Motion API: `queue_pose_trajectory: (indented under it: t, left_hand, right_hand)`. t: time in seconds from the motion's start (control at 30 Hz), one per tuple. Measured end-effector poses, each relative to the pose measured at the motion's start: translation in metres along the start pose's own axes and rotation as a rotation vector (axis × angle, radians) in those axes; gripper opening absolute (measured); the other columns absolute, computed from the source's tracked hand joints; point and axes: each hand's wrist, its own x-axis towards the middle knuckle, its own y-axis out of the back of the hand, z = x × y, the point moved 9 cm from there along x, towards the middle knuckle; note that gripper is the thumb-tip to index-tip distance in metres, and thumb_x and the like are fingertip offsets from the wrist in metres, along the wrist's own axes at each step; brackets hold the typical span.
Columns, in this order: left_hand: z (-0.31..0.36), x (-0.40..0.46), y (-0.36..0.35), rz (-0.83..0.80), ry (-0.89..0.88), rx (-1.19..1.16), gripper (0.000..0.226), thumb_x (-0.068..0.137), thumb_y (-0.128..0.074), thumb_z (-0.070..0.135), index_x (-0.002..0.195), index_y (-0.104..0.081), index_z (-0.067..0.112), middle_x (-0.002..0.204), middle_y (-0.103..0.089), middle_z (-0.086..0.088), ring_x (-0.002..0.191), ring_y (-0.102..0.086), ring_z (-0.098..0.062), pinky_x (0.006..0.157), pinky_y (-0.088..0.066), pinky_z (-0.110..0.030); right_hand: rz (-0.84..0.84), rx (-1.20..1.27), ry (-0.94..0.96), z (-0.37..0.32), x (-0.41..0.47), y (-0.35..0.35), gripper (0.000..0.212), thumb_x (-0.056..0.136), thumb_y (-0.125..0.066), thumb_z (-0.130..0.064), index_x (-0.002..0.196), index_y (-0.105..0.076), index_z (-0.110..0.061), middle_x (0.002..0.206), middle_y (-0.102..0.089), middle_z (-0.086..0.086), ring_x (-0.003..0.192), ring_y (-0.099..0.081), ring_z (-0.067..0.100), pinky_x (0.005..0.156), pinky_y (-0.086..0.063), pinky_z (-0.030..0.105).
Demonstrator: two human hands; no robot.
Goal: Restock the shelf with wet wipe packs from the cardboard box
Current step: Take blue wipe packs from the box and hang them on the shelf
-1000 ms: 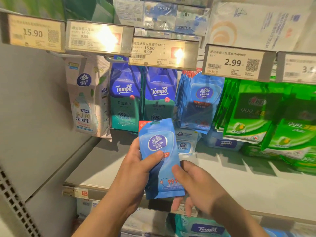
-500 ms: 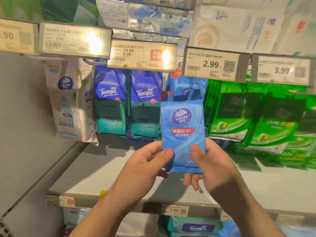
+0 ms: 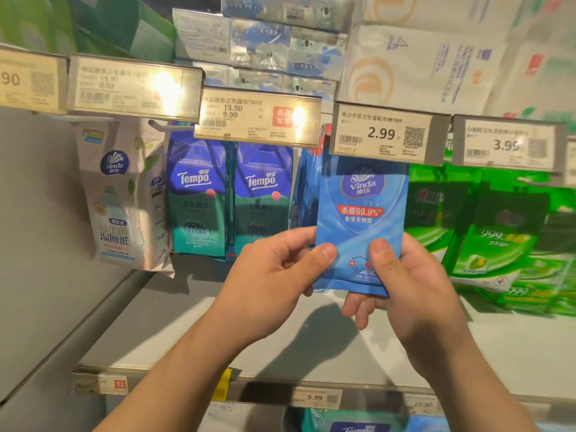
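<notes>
Upright, a blue Vinda wet wipe pack (image 3: 361, 222) is pinched by left hand (image 3: 274, 275) and right hand (image 3: 408, 285) just under the 2.99 price tag (image 3: 383, 135).

Grey shelf (image 3: 218, 335) bears green wipe packs (image 3: 511, 294) at right.

**Hidden, cropped and blurred parts**

The top edge of the blue Vinda pack (image 3: 361, 219) is covered by the 2.99 price tag (image 3: 385, 135), so its hanging hole cannot be seen. Its lower print is partly masked by the thumbs of the left hand (image 3: 274, 275) and the right hand (image 3: 405, 285). The row of blue packs (image 3: 307, 182) behind it is largely concealed. The leftmost price tag (image 3: 29, 81) is cut by the frame edge. The green packs (image 3: 505, 241) are blurred and their small print is unreadable. The lower-shelf Tempo packs (image 3: 358, 424) are cropped at the bottom edge.
</notes>
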Motion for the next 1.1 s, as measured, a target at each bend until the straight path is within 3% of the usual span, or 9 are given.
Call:
queue_pose_trajectory:
  t: [0.17,0.23,0.33,0.43,0.57,0.7,0.83,0.97,1.1]
  left_hand:
    - [-0.013,-0.002,0.001,0.014,0.048,0.013,0.012,0.093,-0.062,0.045,0.093,-0.074,0.047,0.068,-0.059,-0.001,0.060,-0.051,-0.012,0.065,-0.048,-0.026]
    - [-0.018,-0.004,0.001,0.022,0.060,0.008,0.013,0.097,-0.064,0.038,0.092,-0.075,0.043,0.064,-0.059,0.011,0.059,-0.050,-0.010,0.062,-0.046,-0.019]
    - [-0.025,-0.007,-0.001,0.028,0.095,-0.001,0.015,0.101,-0.063,0.028,0.098,-0.077,0.033,0.065,-0.062,0.013,0.057,-0.049,-0.007,0.059,-0.043,-0.017]
    - [-0.027,-0.011,0.000,0.025,0.096,-0.017,0.015,0.101,-0.063,0.028,0.106,-0.077,0.030,0.070,-0.064,0.008,0.058,-0.051,-0.005,0.062,-0.045,-0.018]
    - [-0.015,-0.013,0.004,0.039,-0.014,-0.010,0.020,0.092,-0.062,0.049,0.105,-0.074,0.040,0.076,-0.055,-0.011,0.066,-0.048,-0.024,0.064,-0.044,-0.031]
    - [0.006,-0.008,0.005,0.040,-0.106,-0.018,0.021,0.092,-0.059,0.050,0.108,-0.072,0.046,0.082,-0.056,-0.014,0.072,-0.046,-0.033,0.066,-0.045,-0.037]
    - [0.002,0.003,0.001,0.038,-0.051,0.034,0.018,0.096,-0.059,0.044,0.105,-0.073,0.038,0.083,-0.060,-0.018,0.070,-0.046,-0.031,0.064,-0.045,-0.038]
    - [-0.012,0.003,-0.001,0.050,0.019,0.043,0.014,0.101,-0.063,0.034,0.102,-0.075,0.041,0.076,-0.056,-0.018,0.064,-0.041,-0.013,0.064,-0.041,-0.029]
    - [-0.026,0.002,-0.002,0.054,0.090,0.067,0.016,0.099,-0.061,0.044,0.109,-0.073,0.048,0.083,-0.056,-0.024,0.067,-0.042,-0.027,0.066,-0.040,-0.033]
  right_hand:
    - [0.039,-0.008,-0.076,0.018,0.002,0.000,0.040,0.089,-0.051,-0.039,0.113,-0.061,-0.008,0.081,-0.074,0.016,0.045,-0.059,0.031,0.037,-0.044,0.032]
    - [0.053,-0.007,-0.108,0.028,0.003,0.002,0.037,0.095,-0.050,-0.034,0.113,-0.061,-0.004,0.077,-0.073,0.018,0.044,-0.058,0.032,0.036,-0.043,0.032]
    - [0.057,-0.007,-0.144,0.038,0.003,0.002,0.033,0.101,-0.051,-0.028,0.113,-0.060,0.000,0.074,-0.071,0.020,0.043,-0.058,0.033,0.036,-0.044,0.032]
    - [0.055,-0.014,-0.127,0.040,0.003,0.000,0.035,0.095,-0.064,-0.036,0.110,-0.061,-0.005,0.073,-0.071,0.019,0.044,-0.058,0.034,0.036,-0.044,0.033]
    - [0.042,-0.053,0.020,0.021,0.001,-0.003,0.026,0.090,-0.053,-0.033,0.105,-0.062,-0.013,0.077,-0.072,0.014,0.046,-0.059,0.031,0.042,-0.047,0.033]
    - [0.052,-0.021,0.130,-0.001,0.002,-0.004,0.024,0.092,-0.051,-0.028,0.107,-0.059,-0.011,0.085,-0.074,0.013,0.047,-0.061,0.026,0.047,-0.051,0.033]
    - [0.067,-0.006,0.090,0.006,0.010,-0.002,0.033,0.096,-0.051,-0.036,0.114,-0.060,-0.010,0.092,-0.073,0.021,0.049,-0.062,0.032,0.049,-0.051,0.040]
    - [0.086,-0.011,0.018,0.026,0.011,0.002,0.033,0.103,-0.052,-0.035,0.116,-0.060,-0.006,0.084,-0.075,0.019,0.048,-0.063,0.033,0.049,-0.053,0.040]
    - [0.081,-0.015,-0.029,0.033,0.010,0.002,0.037,0.095,-0.047,-0.036,0.118,-0.061,-0.010,0.088,-0.076,0.017,0.049,-0.062,0.033,0.051,-0.052,0.042]
